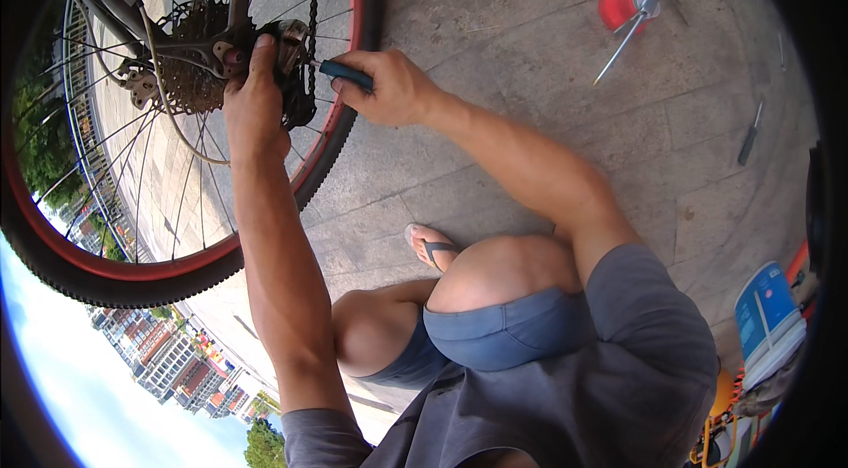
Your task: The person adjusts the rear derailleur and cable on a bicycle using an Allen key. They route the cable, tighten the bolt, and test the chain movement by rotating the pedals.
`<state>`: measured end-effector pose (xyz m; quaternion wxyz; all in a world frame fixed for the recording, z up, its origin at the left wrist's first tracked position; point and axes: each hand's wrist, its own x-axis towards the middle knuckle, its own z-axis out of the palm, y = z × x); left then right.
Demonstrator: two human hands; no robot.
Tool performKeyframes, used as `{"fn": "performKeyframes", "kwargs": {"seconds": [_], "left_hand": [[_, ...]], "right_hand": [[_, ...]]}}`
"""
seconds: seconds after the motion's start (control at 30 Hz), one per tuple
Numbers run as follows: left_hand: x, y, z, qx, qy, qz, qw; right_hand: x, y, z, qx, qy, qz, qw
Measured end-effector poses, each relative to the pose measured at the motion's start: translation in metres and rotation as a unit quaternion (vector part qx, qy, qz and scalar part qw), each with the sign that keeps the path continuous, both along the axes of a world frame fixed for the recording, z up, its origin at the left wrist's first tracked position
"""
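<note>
L hand [254,101] grips the rear derailleur [290,53]; R hand [386,88] holds a blue-handled screwdriver [346,73], closed tight. Step: adjusting it. Next needs tiny turns.

Little room is left around the rear derailleur [291,53]. It is hemmed in by the chain [313,0], the cog cluster [190,70] and the thin spokes [177,167]. The gap beside it is filled by the left hand [254,106] and by the right hand [389,88] with its blue-handled screwdriver [346,73]. The way out past the wheel is blocked by the red rim [344,97] and the black tyre [115,278]. Open paving [530,53] is seen to the right, broken only by a red oil can [623,8] and a few loose tools [749,136] farther off.
</note>
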<state>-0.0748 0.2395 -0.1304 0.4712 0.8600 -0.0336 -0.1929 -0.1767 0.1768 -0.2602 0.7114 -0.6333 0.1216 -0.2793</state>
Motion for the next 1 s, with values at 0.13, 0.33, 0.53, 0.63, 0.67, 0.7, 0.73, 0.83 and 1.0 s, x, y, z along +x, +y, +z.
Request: {"fn": "performKeyframes", "kwargs": {"seconds": [0.13, 0.33, 0.53, 0.63, 0.67, 0.7, 0.73, 0.83, 1.0], "left_hand": [[0.003, 0.003, 0.000, 0.003, 0.004, -0.017, 1.000], [0.001, 0.003, -0.003, 0.009, -0.011, 0.008, 1.000], [-0.006, -0.003, 0.004, 0.016, -0.011, 0.016, 1.000], [-0.005, -0.001, 0.002, -0.004, -0.009, 0.010, 1.000], [-0.003, 0.001, 0.000, -0.018, -0.010, 0.001, 1.000], [-0.001, 0.002, -0.001, -0.013, -0.013, -0.005, 1.000], [0.000, 0.002, -0.002, -0.008, -0.015, -0.011, 1.000], [-0.003, -0.002, -0.004, 0.001, -0.025, 0.000, 1.000], [-0.005, -0.004, -0.005, 0.022, -0.033, 0.010, 0.999]], "right_hand": [[0.007, 0.006, -0.004, 0.062, -0.036, -0.026, 0.997], [0.010, 0.019, -0.001, -0.038, 0.037, -0.086, 0.995], [0.012, 0.035, 0.002, 0.101, -0.042, -0.156, 0.982], [0.013, 0.035, 0.007, 0.051, -0.014, -0.173, 0.983], [0.014, 0.034, 0.007, 0.039, -0.006, -0.176, 0.984], [0.016, 0.033, 0.007, 0.027, 0.002, -0.178, 0.984], [0.018, 0.032, 0.006, 0.016, 0.012, -0.180, 0.983], [0.016, 0.027, 0.004, 0.062, 0.021, -0.128, 0.990], [0.017, 0.027, 0.001, 0.104, 0.031, -0.100, 0.989]]}}
